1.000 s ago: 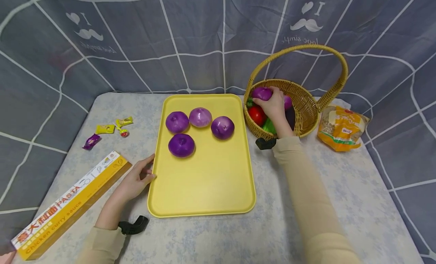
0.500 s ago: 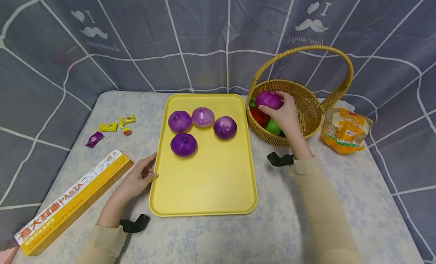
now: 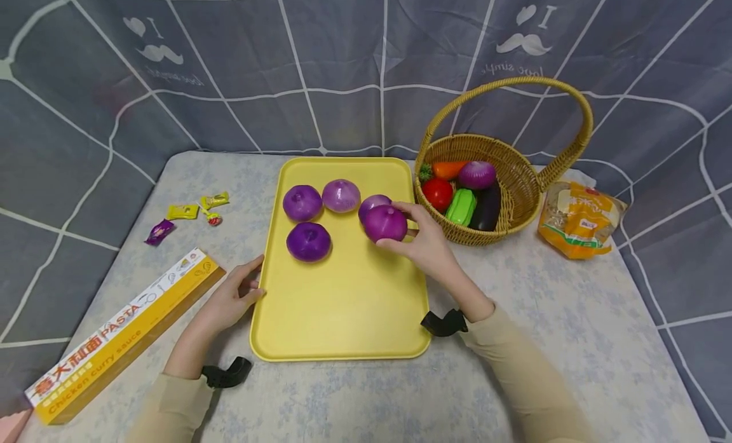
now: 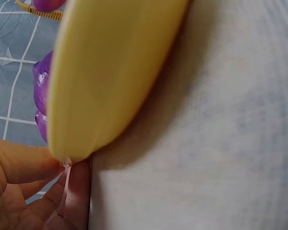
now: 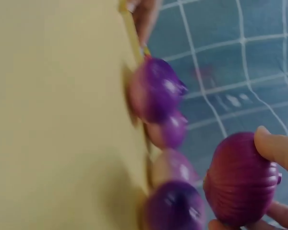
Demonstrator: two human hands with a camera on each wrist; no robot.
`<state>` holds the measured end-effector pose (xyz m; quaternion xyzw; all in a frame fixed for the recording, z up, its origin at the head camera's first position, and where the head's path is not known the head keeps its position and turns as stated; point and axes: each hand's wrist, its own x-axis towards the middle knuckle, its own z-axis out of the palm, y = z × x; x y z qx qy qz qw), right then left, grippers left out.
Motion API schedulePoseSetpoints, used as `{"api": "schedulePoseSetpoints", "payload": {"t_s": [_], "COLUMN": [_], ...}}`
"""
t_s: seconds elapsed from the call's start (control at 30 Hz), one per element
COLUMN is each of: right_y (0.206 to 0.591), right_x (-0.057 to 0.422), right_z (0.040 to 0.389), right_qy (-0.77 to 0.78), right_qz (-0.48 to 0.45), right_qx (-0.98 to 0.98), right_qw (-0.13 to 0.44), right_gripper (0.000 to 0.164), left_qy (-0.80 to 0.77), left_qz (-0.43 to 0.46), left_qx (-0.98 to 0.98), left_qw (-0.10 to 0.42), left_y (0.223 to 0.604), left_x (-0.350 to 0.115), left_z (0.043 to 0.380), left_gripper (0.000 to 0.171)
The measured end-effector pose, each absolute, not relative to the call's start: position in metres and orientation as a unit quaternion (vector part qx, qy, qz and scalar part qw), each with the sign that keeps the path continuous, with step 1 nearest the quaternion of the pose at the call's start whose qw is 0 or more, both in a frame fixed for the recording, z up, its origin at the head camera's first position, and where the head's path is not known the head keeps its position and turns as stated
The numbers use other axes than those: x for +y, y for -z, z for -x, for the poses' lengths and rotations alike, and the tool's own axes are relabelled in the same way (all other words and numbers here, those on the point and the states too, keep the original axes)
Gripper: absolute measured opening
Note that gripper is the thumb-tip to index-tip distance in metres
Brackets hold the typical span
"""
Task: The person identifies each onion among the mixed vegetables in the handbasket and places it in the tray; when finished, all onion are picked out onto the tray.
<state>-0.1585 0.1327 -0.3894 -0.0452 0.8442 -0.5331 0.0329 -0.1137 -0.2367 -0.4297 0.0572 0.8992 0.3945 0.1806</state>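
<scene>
My right hand (image 3: 426, 245) holds a magenta-purple onion (image 3: 386, 224) between thumb and fingers, over the right side of the yellow tray (image 3: 337, 303). In the right wrist view this onion (image 5: 242, 179) is apart from the tray's surface. Behind it in the head view, a darker purple onion (image 3: 372, 203) on the tray is partly hidden. Several purple onions rest there, among them a pale one (image 3: 341, 196) at the back and a dark one (image 3: 309, 242) in front. My left hand (image 3: 231, 297) pinches the tray's left rim, seen close up in the left wrist view.
Right of the tray stands a wicker basket (image 3: 517, 208) with a tall handle, holding an onion (image 3: 477, 175), carrot (image 3: 448, 170), tomato (image 3: 437, 194), green vegetable (image 3: 461, 206) and eggplant (image 3: 486, 208). Beyond it is an orange bag (image 3: 580, 220). A pasta box (image 3: 126, 335) and sweets (image 3: 183, 211) lie left.
My right hand has lifted the onion out of the basket and carried it left over the tray, uncovering the basket's other vegetables. My left hand stays at the tray's rim.
</scene>
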Motion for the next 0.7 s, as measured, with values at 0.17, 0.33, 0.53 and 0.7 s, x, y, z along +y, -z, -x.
{"api": "schedulePoseSetpoints", "payload": {"t_s": [0.17, 0.33, 0.53, 0.7], "right_y": [0.407, 0.414, 0.422, 0.426], "right_x": [0.110, 0.096, 0.086, 0.077], "right_z": [0.162, 0.170, 0.175, 0.177], "right_qy": [0.526, 0.488, 0.442, 0.433], "right_qz": [0.098, 0.122, 0.129, 0.134], "right_qx": [0.842, 0.859, 0.881, 0.884], "right_qw": [0.072, 0.096, 0.110, 0.115], "right_gripper": [0.073, 0.077, 0.077, 0.078], "left_qy": [-0.390, -0.389, -0.389, -0.386], "left_qz": [-0.055, -0.052, -0.054, -0.060], "left_qx": [0.902, 0.903, 0.903, 0.904], "left_qw": [0.177, 0.176, 0.177, 0.170], "left_y": [0.431, 0.431, 0.431, 0.432], "left_x": [-0.237, -0.236, -0.234, -0.235], "left_z": [0.114, 0.114, 0.114, 0.113], "left_gripper": [0.067, 0.067, 0.067, 0.066]}}
